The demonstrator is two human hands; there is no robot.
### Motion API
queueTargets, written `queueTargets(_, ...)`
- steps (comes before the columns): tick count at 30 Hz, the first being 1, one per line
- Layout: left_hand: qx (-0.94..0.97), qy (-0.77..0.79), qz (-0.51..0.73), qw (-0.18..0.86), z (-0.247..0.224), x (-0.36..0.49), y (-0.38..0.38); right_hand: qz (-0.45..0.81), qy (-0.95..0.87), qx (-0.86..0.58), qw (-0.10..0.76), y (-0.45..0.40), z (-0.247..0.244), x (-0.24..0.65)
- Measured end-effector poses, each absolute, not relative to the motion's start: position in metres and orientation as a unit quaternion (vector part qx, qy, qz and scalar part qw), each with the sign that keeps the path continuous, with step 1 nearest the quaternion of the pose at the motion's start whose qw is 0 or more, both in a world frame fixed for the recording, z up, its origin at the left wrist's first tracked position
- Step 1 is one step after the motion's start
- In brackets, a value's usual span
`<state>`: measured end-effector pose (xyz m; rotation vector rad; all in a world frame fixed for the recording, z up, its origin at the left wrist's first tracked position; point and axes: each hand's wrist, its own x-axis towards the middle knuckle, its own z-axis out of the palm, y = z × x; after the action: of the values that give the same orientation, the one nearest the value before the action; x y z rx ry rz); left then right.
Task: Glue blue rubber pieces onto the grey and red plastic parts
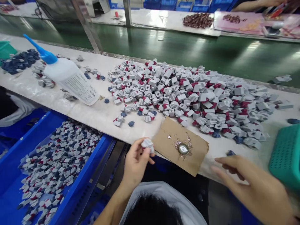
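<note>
Between thumb and fingers my left hand (138, 161) pinches a small light grey plastic part (147, 144), above the table's front edge. My right hand (253, 184) is open, thumb and fingers apart, slightly blurred, close to a small dark blue part (231, 153) on the table. Between the hands lies a piece of brown cardboard (168, 134) bearing a shiny puddle of clear liquid (183, 149) with splatters around it. Behind the cardboard spreads a big heap of grey and dark red parts (187, 93), with a few dark blue ones at its edge.
A white bottle with a blue nozzle (70, 78) lies tilted at left. Below it, a blue bin (93, 156) holds many parts. A green basket (286, 156) stands at right. Dark blue parts (21, 61) are piled far left. Beyond runs a green conveyor belt (150, 40); another person's arm (253, 5) shows behind it.
</note>
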<state>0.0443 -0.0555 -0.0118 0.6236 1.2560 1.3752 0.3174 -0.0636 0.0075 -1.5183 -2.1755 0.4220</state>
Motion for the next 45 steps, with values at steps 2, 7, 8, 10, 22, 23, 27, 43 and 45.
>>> queueTargets(2,0.236,0.558,0.599,0.523,-0.018,0.04,-0.063,0.129,-0.819,-0.503,0.244,-0.097,-0.03,0.325)
queueTargets(7,0.227,0.583,0.602,0.497,-0.03,0.029,-0.072,0.195,-0.773,-0.558,0.232,-0.141,-0.129,0.317)
queueTargets(8,0.226,0.588,0.601,0.492,-0.03,0.028,-0.072,0.208,-0.758,-0.577,0.221,-0.141,-0.141,0.313)
queueTargets(10,0.223,0.597,0.597,0.488,-0.03,0.024,-0.073,0.24,-0.732,-0.605,0.203,-0.141,-0.155,0.308)
queueTargets(22,0.235,0.603,0.607,0.461,-0.019,0.031,-0.067,0.311,-0.577,-0.715,0.243,-0.173,-0.129,0.324)
queueTargets(23,0.235,0.599,0.606,0.467,-0.018,0.032,-0.068,0.332,-0.578,-0.704,0.243,-0.173,-0.124,0.328)
queueTargets(27,0.258,0.577,0.591,0.502,-0.016,0.035,-0.07,0.423,-0.565,-0.673,0.222,-0.171,-0.089,0.339)
queueTargets(43,0.29,0.48,0.576,0.595,-0.005,0.058,-0.063,0.645,-0.509,-0.543,0.173,-0.053,0.039,0.294)
queueTargets(45,0.289,0.469,0.575,0.605,-0.005,0.061,-0.063,0.46,-0.705,-0.507,0.184,-0.037,0.036,0.293)
